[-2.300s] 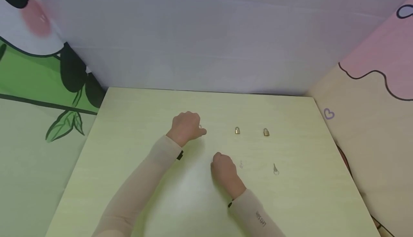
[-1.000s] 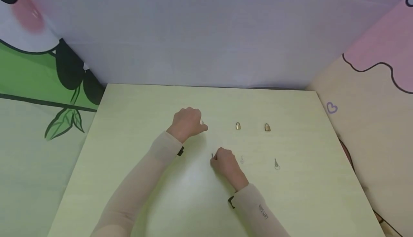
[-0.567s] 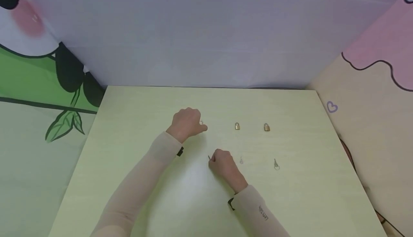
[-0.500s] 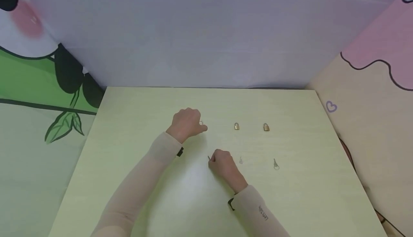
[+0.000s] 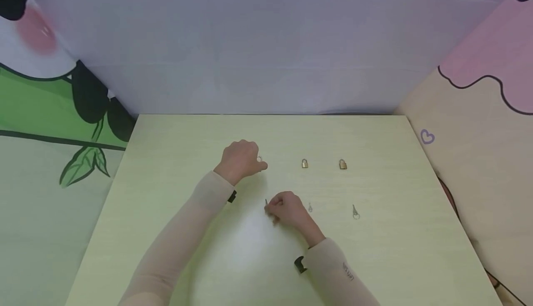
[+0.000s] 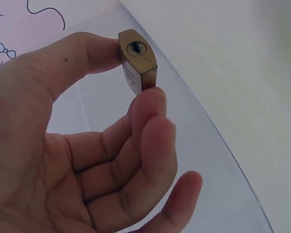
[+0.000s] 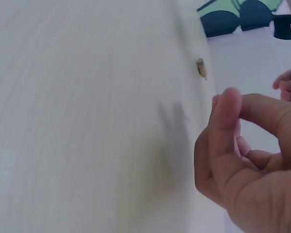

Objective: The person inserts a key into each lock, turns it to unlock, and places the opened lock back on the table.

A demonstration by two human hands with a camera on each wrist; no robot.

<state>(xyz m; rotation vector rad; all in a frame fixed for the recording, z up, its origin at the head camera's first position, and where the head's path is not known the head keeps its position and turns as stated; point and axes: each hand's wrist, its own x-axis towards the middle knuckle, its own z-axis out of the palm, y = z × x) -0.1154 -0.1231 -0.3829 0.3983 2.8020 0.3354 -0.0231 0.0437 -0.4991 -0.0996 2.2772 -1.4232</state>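
Observation:
My left hand pinches a small brass padlock between thumb and fingertips above the table. In the left wrist view the padlock's keyhole faces up toward the camera, and the other fingers curl loosely below. In the head view only its shackle peeks out beside the thumb. My right hand, nearer the front and to the right, pinches a key; just a thin dark tip sticks up past the fingers. The right wrist view hides the key behind the thumb and fingertips. The two hands are apart.
Two more brass padlocks, a smaller one and a larger one, stand to the right on the pale wooden table. Nearer the front lie a small key set and another on a ring. A pale wall rises behind.
My right hand has shifted slightly left and turned, its lower fingers loosening, and the key's tip now shows past the fingertips. The left hand keeps the padlock in nearly the same place.

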